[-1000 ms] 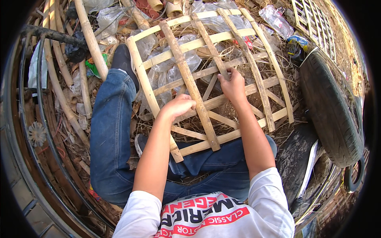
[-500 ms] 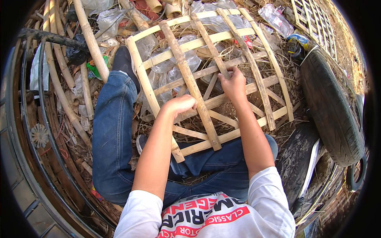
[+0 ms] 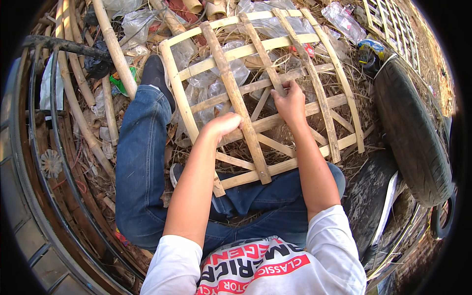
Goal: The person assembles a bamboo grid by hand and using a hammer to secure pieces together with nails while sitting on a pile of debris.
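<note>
A curved lattice of flat bamboo strips stands in front of me, its near edge over my bent leg. My left hand is closed on a crosswise strip, beside its crossing with a long lengthwise strip. To the right, my right hand pinches the near end of a shorter lengthwise strip between thumb and fingers, inside the lattice. Thinner diagonal strips cross beneath the near part. My left fingertips are partly hidden by the long strip.
Bamboo poles and a black metal frame lie on the left. A tyre stands at the right, with another bamboo lattice behind it. Clear plastic bags and dry litter cover the ground.
The lattice has shifted very slightly, its near edge a little up and left in view. Both hands keep their holds in nearly the same places.
</note>
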Demonstrator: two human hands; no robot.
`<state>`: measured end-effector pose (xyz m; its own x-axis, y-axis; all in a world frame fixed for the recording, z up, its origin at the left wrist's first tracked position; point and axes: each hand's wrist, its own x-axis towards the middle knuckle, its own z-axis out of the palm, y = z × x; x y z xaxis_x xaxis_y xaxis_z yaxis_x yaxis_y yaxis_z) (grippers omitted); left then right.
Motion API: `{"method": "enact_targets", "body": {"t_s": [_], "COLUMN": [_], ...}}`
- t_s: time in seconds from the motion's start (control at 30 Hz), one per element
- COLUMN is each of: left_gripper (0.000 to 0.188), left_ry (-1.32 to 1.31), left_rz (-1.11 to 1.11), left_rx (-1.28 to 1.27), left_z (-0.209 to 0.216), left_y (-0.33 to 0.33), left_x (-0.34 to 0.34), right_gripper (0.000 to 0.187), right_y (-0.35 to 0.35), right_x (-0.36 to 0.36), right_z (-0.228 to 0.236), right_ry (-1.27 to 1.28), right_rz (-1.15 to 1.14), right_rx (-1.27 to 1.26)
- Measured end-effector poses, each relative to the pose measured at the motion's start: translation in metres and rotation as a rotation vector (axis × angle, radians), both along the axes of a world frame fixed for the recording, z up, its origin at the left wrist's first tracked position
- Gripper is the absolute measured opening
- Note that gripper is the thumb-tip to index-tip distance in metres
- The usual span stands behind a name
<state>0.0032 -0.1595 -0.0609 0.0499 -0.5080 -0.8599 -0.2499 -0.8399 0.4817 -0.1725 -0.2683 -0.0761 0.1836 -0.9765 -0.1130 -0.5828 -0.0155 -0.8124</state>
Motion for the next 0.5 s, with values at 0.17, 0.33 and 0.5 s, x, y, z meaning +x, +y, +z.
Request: {"method": "enact_targets", "body": {"t_s": [0.17, 0.33, 0.5], "left_gripper": [0.027, 0.042, 0.058], "left_ry": [0.007, 0.072, 0.139], "left_rz": [-0.034, -0.030, -0.175], "left_rx": [0.003, -0.034, -0.013], "left_z": [0.003, 0.006, 0.017], "left_y": [0.000, 0.004, -0.006], "left_x": [-0.002, -0.001, 0.008], "right_gripper": [0.034, 0.034, 0.033], "right_y": [0.001, 0.000, 0.000], "right_x": [-0.002, -0.002, 0.001], "right_z": [-0.001, 0.001, 0.005], "right_ry": [0.009, -0.013, -0.046], "right_rz": [-0.004, -0.003, -0.036], "right_rx": [-0.031, 0.001, -0.006]}}
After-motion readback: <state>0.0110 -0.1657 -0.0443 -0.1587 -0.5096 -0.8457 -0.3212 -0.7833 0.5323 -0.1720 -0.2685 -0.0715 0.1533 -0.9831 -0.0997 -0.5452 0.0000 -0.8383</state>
